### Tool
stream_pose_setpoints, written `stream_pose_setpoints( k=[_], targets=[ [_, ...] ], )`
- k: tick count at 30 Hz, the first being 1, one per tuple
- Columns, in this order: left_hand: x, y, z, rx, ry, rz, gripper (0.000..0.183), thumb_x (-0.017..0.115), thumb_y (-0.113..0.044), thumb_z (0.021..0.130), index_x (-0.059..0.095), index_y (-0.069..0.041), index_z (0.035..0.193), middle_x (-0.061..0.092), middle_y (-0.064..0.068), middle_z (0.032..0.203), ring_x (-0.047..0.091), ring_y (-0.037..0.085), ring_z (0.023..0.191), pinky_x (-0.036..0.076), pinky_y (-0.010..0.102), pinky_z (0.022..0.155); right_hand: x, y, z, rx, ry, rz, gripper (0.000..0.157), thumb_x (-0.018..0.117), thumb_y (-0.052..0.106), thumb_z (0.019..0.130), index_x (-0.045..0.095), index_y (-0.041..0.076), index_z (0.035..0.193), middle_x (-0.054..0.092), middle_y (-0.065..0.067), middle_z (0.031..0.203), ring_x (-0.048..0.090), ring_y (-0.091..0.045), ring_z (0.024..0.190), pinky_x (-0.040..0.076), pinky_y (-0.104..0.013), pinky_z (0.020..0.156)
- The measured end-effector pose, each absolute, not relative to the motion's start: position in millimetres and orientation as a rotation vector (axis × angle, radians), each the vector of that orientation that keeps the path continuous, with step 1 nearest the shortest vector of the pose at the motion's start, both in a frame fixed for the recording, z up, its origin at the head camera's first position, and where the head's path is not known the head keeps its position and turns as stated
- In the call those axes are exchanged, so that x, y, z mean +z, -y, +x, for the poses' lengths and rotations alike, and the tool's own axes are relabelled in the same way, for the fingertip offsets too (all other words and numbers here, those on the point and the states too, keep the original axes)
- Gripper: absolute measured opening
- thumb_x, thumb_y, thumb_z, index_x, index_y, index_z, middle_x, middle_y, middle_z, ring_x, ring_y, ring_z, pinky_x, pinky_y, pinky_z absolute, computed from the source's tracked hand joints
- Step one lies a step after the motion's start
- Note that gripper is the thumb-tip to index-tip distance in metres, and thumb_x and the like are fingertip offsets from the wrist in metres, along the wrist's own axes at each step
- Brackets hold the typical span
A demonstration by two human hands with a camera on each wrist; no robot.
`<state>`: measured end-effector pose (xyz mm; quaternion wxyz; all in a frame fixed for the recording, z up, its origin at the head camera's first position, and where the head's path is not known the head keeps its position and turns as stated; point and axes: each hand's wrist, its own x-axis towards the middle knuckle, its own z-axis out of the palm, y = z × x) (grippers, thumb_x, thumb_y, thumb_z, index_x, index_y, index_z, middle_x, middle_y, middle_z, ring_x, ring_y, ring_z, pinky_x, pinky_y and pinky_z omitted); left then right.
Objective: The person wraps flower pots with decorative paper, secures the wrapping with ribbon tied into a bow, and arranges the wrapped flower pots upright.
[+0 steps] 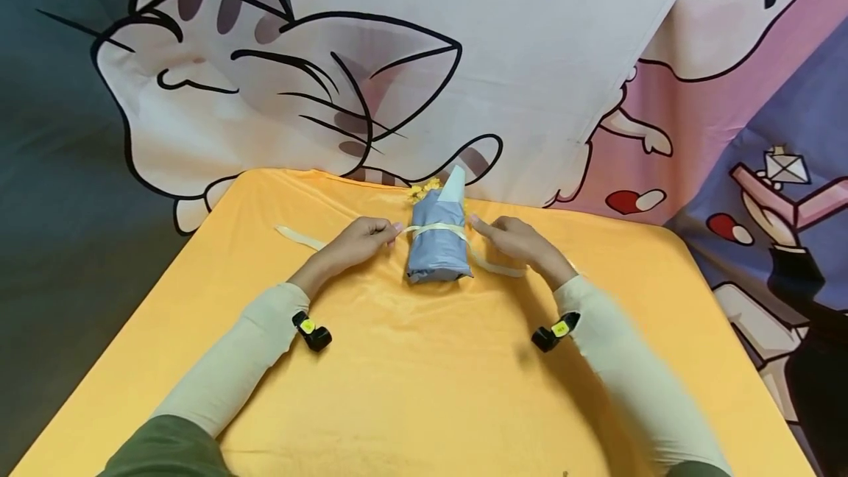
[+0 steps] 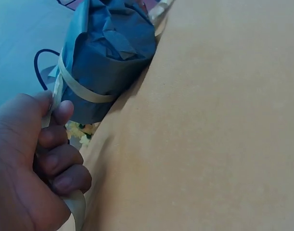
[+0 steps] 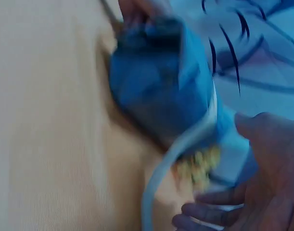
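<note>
A small bouquet wrapped in blue paper (image 1: 437, 252) lies on the yellow cloth, its closed end toward me. Yellow flowers (image 1: 422, 190) and a pale paper point show at its far end. A cream ribbon (image 1: 439, 227) goes around its middle, with loose tails on both sides. My left hand (image 1: 363, 240) pinches the left part of the ribbon between thumb and forefinger, the other fingers curled around its tail. To the right of the wrap is my right hand (image 1: 520, 240), thumb and fingers spread apart in the right wrist view. The right ribbon tail (image 3: 168, 161) hangs outside those fingers.
The yellow cloth (image 1: 424, 381) covers the table. Behind it hangs a cartoon-printed backdrop (image 1: 530, 43) with a cat. Black wrist cameras sit on both of my sleeves.
</note>
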<state>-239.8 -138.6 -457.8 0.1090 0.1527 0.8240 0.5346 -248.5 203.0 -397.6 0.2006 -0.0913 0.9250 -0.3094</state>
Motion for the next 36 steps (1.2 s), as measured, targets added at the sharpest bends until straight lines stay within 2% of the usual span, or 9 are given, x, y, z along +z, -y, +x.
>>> stream_pose_setpoints(
  k=[2, 4, 6, 10, 14, 20, 26, 32, 36],
  targets=[
    [-457, 139, -240, 1.608, -2.387, 0.424, 0.054, 0.054, -0.047, 0.12, 0.07, 0.002, 0.103, 0.053, 0.006, 0.084, 0.04, 0.016, 0.07, 0.037, 0.031, 0.07, -394, -186, -247, -0.88, -2.582, -0.225, 0.091, 0.043, 0.09, 0.104, 0.07, 0.005, 0.087, 0.065, -0.005, 0.08, 0.059, -0.025, 0.075, 0.056, -0.053, 0.1],
    [-455, 139, -239, 1.657, -2.329, 0.379, 0.054, 0.053, -0.047, 0.12, 0.067, 0.003, 0.106, 0.055, 0.005, 0.083, 0.041, 0.014, 0.067, 0.037, 0.028, 0.065, -393, -172, -246, -0.926, -2.507, -0.217, 0.089, 0.047, 0.095, 0.098, 0.054, 0.013, 0.064, 0.046, 0.003, 0.058, 0.041, -0.019, 0.054, 0.055, -0.049, 0.085],
    [-454, 139, -238, 1.72, -2.256, 0.323, 0.049, 0.054, -0.042, 0.121, 0.064, 0.004, 0.106, 0.055, 0.003, 0.08, 0.041, 0.012, 0.061, 0.037, 0.026, 0.059, -394, -162, -246, -0.952, -2.449, -0.197, 0.084, 0.055, 0.097, 0.094, 0.047, 0.021, 0.059, 0.033, 0.008, 0.052, 0.029, -0.015, 0.049, 0.049, -0.044, 0.073],
    [-451, 141, -237, 1.803, -2.153, 0.231, 0.035, 0.057, -0.03, 0.118, 0.06, 0.0, 0.1, 0.056, 0.0, 0.079, 0.043, 0.012, 0.059, 0.042, 0.026, 0.057, -398, -154, -246, -0.977, -2.413, -0.155, 0.072, 0.065, 0.092, 0.091, 0.069, 0.021, 0.083, 0.053, 0.008, 0.066, 0.05, -0.015, 0.063, 0.048, -0.039, 0.075],
    [-450, 144, -236, 1.924, -2.014, 0.197, 0.031, 0.058, -0.022, 0.116, 0.057, -0.004, 0.092, 0.055, 0.003, 0.082, 0.049, 0.018, 0.068, 0.047, 0.029, 0.066, -403, -153, -246, -1.025, -2.359, -0.183, 0.079, 0.061, 0.086, 0.098, 0.075, 0.016, 0.13, 0.079, -0.002, 0.112, 0.073, -0.022, 0.111, 0.055, -0.044, 0.11],
    [-447, 136, -237, 2.25, -1.635, 0.131, 0.028, 0.057, -0.017, 0.116, 0.064, -0.012, 0.09, 0.064, 0.003, 0.099, 0.06, 0.019, 0.097, 0.054, 0.03, 0.087, -407, -149, -248, -1.054, -2.262, -0.295, 0.092, 0.044, 0.085, 0.107, 0.054, 0.015, 0.165, 0.066, -0.01, 0.161, 0.052, -0.033, 0.16, 0.03, -0.057, 0.14],
    [-445, 115, -234, 2.491, -1.348, 0.139, 0.036, 0.052, -0.012, 0.115, 0.077, -0.018, 0.089, 0.082, -0.001, 0.11, 0.069, 0.017, 0.112, 0.053, 0.032, 0.101, -410, -149, -246, -1.174, -2.168, -0.287, 0.089, 0.038, 0.079, 0.112, 0.051, 0.011, 0.167, 0.068, -0.012, 0.159, 0.062, -0.032, 0.152, 0.037, -0.053, 0.137],
    [-448, 101, -234, 2.583, -1.248, 0.172, 0.038, 0.05, -0.011, 0.114, 0.081, -0.021, 0.095, 0.084, -0.002, 0.122, 0.07, 0.013, 0.103, 0.052, 0.029, 0.096, -412, -145, -244, -1.29, -2.133, -0.288, 0.084, 0.041, 0.072, 0.115, 0.048, 0.005, 0.167, 0.076, -0.013, 0.146, 0.077, -0.019, 0.123, 0.054, -0.042, 0.122],
    [-451, 94, -236, 2.558, -1.285, 0.235, 0.039, 0.048, -0.01, 0.116, 0.084, -0.023, 0.107, 0.084, -0.004, 0.124, 0.069, 0.013, 0.109, 0.052, 0.027, 0.096, -413, -143, -245, -1.301, -2.153, -0.31, 0.082, 0.041, 0.069, 0.116, 0.049, 0.005, 0.166, 0.075, -0.015, 0.147, 0.077, -0.024, 0.127, 0.053, -0.044, 0.124]
  ],
)
